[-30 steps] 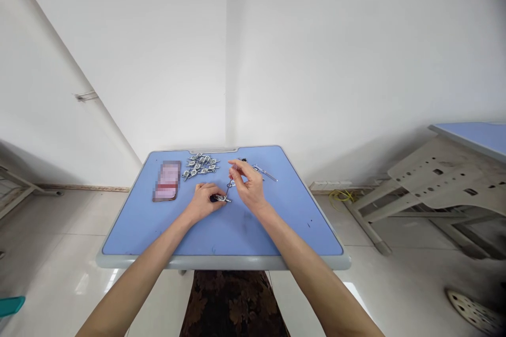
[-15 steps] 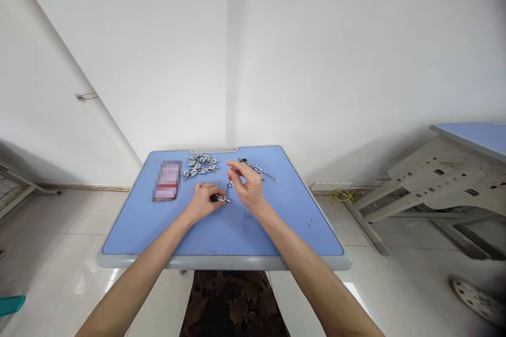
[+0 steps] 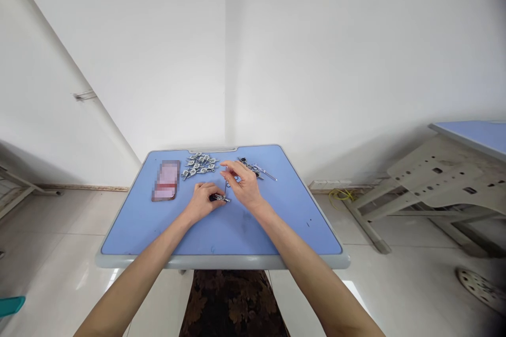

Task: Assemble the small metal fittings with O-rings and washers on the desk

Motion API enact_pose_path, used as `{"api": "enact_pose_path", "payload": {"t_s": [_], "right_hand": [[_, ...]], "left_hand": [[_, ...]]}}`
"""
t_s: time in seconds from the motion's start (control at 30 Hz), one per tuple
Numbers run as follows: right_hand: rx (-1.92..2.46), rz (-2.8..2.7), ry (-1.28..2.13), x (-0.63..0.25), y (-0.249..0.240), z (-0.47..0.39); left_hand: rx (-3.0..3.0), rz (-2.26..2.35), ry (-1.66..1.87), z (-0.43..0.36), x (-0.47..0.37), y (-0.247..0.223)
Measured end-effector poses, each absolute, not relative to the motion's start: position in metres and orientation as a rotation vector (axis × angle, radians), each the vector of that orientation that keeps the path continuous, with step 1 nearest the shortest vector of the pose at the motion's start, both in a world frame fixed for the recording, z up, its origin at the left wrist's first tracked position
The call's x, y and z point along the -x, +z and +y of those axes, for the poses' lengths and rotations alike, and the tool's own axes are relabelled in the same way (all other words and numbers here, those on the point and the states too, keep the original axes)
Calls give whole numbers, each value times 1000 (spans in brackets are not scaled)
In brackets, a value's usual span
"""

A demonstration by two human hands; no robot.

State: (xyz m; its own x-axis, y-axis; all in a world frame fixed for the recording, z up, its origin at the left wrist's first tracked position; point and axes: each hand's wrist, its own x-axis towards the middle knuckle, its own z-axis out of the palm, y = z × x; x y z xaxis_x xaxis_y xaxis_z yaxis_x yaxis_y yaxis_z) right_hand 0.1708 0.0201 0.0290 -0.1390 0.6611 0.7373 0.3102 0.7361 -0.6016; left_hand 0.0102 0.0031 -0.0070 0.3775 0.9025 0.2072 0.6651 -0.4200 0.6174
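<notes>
Near the middle of the blue table, my left hand pinches a small metal part against the tabletop. My right hand is just to the right and above it, thumb and fingertips closed on the top of a thin screwdriver. The screwdriver stands nearly upright, its lower end at the metal part. A pile of similar metal parts lies behind my left hand. More small dark and metal pieces lie behind my right hand, partly hidden by it.
A phone with a blurred screen lies at the table's left. A white wall rises behind the table. Another desk stands at the right, with a yellow cable on the floor near its leg.
My right hand has shifted slightly left, and the screwdriver is now more upright over the metal part. My left hand has stayed in place.
</notes>
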Motion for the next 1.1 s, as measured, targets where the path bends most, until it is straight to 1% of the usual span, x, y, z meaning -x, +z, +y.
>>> {"api": "enact_pose_path", "payload": {"t_s": [0.3,0.53,0.7,0.87,1.1], "right_hand": [[920,-1626,346,-170,30,20],[855,-1737,284,-173,32,17],[711,-1787,458,-177,33,17],[718,-1733,643,-171,32,18],[802,-1611,623,-167,34,18]], "left_hand": [[-2184,1368,729,3,-10,-7],[-2194,1377,758,4,-11,-8],[-2176,1379,757,5,-13,-9],[-2170,1391,748,5,-14,-10],[-2161,1389,744,5,-15,-10]]}}
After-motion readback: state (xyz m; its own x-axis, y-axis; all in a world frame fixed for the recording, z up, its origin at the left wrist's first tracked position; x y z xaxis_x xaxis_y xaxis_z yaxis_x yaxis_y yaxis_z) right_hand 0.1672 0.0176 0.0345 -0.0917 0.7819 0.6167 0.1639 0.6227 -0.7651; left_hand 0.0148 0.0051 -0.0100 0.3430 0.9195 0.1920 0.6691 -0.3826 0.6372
